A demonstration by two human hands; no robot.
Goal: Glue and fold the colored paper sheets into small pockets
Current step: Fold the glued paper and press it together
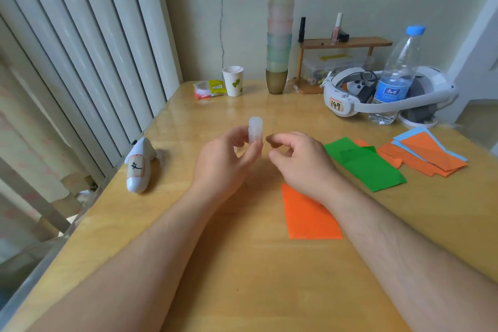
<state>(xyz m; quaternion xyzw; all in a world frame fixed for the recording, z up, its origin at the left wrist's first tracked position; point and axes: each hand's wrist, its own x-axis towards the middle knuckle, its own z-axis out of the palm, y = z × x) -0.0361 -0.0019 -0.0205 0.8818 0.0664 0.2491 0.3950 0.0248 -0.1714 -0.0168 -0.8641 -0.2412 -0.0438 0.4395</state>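
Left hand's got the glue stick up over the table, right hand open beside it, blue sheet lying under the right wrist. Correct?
Not quite: the head view shows the sheet under the right wrist is orange, not blue. The rest stands: the left hand holds the glue stick above the table, and the right hand is beside it, holding nothing.

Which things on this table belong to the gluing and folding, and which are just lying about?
In the job: glue stick held in the left hand; right hand beside it; orange sheet; green sheet; orange and blue sheets.

Lying about: paper cup; cup stack; water bottle; headset; white controller.
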